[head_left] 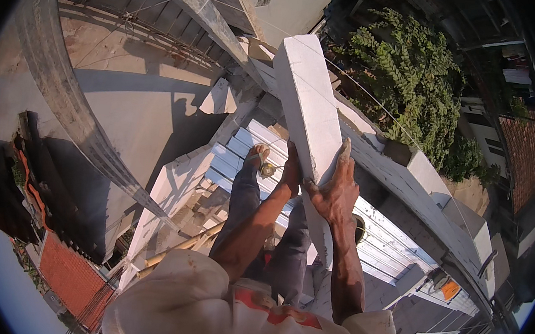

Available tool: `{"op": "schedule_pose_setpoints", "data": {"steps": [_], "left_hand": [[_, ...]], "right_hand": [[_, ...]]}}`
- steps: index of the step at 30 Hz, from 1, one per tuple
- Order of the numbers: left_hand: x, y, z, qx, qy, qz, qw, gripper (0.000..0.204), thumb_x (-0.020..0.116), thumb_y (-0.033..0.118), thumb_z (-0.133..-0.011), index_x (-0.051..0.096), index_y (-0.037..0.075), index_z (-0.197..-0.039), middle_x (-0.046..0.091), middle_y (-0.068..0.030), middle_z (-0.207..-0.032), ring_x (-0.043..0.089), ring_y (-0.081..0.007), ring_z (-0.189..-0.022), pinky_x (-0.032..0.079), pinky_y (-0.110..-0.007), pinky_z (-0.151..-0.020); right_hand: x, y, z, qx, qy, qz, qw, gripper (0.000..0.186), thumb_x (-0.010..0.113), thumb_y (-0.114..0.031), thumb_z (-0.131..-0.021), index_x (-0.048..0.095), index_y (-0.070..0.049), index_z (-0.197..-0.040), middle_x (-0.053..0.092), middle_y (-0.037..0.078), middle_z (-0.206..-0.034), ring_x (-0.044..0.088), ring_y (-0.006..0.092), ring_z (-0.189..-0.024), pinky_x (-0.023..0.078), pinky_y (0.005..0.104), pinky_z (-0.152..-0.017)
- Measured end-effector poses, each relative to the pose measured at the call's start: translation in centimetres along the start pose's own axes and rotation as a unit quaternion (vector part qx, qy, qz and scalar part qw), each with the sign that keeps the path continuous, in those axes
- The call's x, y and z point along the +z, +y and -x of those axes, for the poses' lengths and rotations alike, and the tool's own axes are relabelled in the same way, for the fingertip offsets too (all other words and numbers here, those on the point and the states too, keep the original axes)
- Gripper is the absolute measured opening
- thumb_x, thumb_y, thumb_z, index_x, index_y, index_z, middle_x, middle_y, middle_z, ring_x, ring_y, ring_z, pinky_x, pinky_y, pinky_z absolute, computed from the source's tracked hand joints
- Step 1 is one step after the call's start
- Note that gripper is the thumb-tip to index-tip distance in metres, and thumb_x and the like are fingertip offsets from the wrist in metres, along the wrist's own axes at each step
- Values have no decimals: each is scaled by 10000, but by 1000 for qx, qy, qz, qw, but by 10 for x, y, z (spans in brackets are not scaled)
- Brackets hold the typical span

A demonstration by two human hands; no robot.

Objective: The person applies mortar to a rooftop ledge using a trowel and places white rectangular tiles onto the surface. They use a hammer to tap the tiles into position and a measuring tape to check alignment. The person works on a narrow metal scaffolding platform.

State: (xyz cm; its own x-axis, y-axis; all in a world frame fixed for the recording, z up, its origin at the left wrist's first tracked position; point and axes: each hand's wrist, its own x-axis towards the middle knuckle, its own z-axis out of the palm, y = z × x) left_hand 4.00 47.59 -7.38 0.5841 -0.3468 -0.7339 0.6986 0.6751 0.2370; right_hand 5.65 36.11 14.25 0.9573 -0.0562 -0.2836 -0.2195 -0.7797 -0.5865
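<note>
A long white lightweight concrete block (308, 97) stretches away from me, gripped between both hands. My left hand (291, 171) presses flat against its left side, mostly seen edge-on. On the right side, my right hand (335, 189) clasps the block, thumb across its near part and fingers along its flank. The far end of the block hangs above or rests over the wall of white blocks (407, 173); contact there cannot be made out. A thin string line (375, 100) runs along the wall and passes close to the block.
I stand on corrugated metal sheets (388, 241), beside a small round yellowish thing (267, 169). A dark round container (359, 229) is right of my right forearm. Bamboo poles (184, 245) lie lower left. A long beam (82, 106) crosses the left; a leafy tree (409, 77) grows beyond the wall.
</note>
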Motion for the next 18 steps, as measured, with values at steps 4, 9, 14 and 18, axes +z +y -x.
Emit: {"op": "schedule_pose_setpoints", "data": {"steps": [4,9,14,18], "left_hand": [[38,16,-26,64,-29,-21,997,866,299,752,-1028,356,107,-1603,443,-117,-1593,448,-279,-1447,436,-462,-1119],[59,33,-65,73,-52,8,996,719,318,664,-1069,431,147,-1555,508,-87,-1526,510,-273,-1364,437,-484,-1093],[75,45,-82,128,-2,-29,991,638,327,648,-1076,530,182,-1462,634,-49,-1361,584,-227,-1244,500,-456,-979],[85,59,-86,79,42,23,996,631,327,666,-1069,576,193,-1405,674,-32,-1289,627,-200,-1171,547,-419,-876]], "right_hand": [[-27,9,-46,-46,-19,94,994,1285,881,-249,-648,99,-61,-1649,566,203,-1254,694,451,-980,585,525,-788],[-42,5,-91,-126,-25,119,985,1273,866,-204,-599,160,-95,-1653,583,197,-1270,702,433,-996,589,508,-811],[-40,5,-125,-134,-64,167,975,1349,904,-213,-594,96,-158,-1673,574,184,-1333,701,432,-1003,585,513,-807],[-35,2,-145,-163,-50,196,966,1348,894,-226,-591,93,-175,-1674,571,179,-1324,709,424,-979,596,512,-810]]}}
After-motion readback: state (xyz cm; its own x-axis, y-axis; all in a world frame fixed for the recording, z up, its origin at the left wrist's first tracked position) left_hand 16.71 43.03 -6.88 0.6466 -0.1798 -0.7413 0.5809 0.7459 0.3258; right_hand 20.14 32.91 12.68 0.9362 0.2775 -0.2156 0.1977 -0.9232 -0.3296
